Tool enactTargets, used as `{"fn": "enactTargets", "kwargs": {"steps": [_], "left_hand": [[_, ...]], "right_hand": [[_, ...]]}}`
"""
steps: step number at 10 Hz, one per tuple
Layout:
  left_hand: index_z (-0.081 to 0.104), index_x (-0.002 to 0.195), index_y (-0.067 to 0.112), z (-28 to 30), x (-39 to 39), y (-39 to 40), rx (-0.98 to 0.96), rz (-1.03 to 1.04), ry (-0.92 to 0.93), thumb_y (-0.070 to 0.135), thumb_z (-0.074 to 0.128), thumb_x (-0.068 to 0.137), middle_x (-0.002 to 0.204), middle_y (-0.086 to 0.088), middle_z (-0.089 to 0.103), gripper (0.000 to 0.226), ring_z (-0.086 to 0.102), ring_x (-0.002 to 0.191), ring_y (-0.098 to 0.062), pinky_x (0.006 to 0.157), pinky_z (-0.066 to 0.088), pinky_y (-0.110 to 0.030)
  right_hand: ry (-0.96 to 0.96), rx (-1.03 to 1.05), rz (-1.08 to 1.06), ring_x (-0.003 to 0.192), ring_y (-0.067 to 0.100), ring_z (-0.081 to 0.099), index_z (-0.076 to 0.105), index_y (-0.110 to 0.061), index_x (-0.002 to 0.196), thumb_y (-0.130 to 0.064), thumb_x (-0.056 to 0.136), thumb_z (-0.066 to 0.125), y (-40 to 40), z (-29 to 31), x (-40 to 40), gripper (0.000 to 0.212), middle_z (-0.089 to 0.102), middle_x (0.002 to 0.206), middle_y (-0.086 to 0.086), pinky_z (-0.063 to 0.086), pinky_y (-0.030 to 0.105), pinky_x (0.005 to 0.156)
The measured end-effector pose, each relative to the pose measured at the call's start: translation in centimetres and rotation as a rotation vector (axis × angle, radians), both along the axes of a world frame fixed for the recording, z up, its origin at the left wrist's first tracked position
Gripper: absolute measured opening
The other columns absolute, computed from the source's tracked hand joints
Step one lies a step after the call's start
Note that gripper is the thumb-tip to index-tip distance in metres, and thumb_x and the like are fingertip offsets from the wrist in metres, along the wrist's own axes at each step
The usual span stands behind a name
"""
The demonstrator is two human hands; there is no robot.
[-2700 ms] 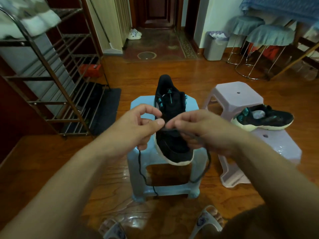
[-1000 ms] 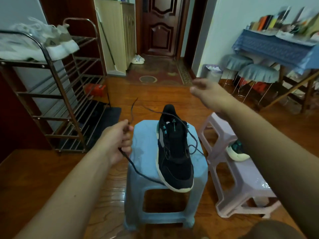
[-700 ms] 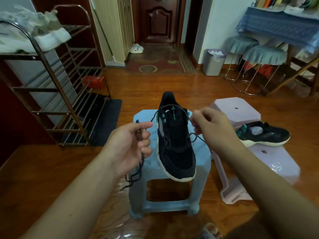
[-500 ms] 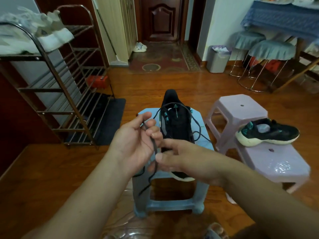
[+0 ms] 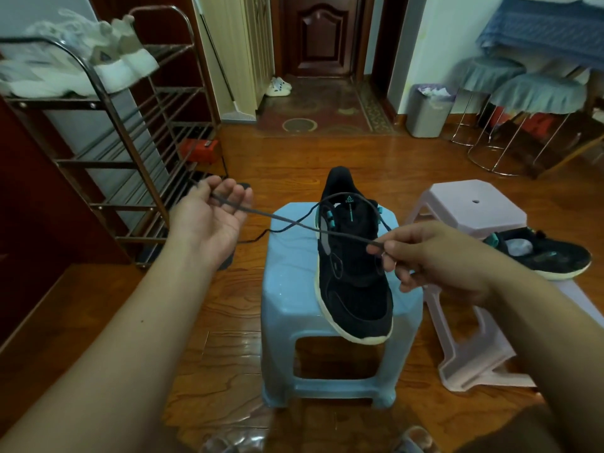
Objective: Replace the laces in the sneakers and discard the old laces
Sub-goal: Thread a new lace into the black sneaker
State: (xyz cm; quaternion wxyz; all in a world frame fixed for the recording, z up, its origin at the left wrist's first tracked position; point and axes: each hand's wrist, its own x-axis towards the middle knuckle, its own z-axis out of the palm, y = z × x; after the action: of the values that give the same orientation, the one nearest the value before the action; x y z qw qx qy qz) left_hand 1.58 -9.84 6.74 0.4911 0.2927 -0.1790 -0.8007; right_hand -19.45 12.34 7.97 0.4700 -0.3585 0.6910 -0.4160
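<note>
Your left hand [image 5: 209, 223] and right hand [image 5: 438, 256] each pinch the lace [image 5: 294, 222], which is stretched between them above the sneaker [image 5: 353, 282]. The sneaker lies on the blue stool [image 5: 287, 289], toe toward you.

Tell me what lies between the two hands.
Head view: a dark lace stretched from left hand to right hand, passing over the sneaker on the blue stool.
</note>
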Motion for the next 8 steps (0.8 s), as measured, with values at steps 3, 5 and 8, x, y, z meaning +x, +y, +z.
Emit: {"fn": "enactTargets", "kwargs": {"steps": [3,5,8], "left_hand": [[0.070,0.096,0.027,-0.9,1.0,4.0,-1.012,-0.363,-1.581,0.038,0.056,0.103,0.091,0.002,0.071,0.019,0.064,0.073,-0.013,0.070,0.057,-0.035],[0.074,0.123,0.026,-1.8,-2.3,8.6,-1.142,-0.483,-1.017,0.022,0.069,0.097,0.099,0.015,0.075,0.027,0.065,0.092,0.006,0.077,0.046,-0.006],[0.075,0.089,0.022,-2.9,-2.1,7.7,-0.978,-0.632,-1.125,0.020,0.071,0.096,0.077,0.000,0.074,0.008,0.070,0.073,-0.012,0.076,0.060,-0.030]], "right_hand": [[0.365,-0.070,0.005,0.053,0.021,0.068,0.059,-0.007,0.095,-0.015,0.099,0.063,-2.6,-0.8,4.0,0.010,0.075,0.074,0.009,0.058,0.033,0.053],[0.176,-0.189,-0.171,0.058,0.021,0.069,0.063,-0.005,0.096,-0.013,0.102,0.057,-4.3,-1.7,5.9,0.012,0.074,0.075,0.013,0.060,0.031,0.057],[0.037,-0.135,-0.153,0.064,0.025,0.071,0.061,-0.004,0.102,-0.012,0.105,0.052,-3.3,-2.0,5.0,0.012,0.075,0.085,0.016,0.063,0.038,0.065]]}}
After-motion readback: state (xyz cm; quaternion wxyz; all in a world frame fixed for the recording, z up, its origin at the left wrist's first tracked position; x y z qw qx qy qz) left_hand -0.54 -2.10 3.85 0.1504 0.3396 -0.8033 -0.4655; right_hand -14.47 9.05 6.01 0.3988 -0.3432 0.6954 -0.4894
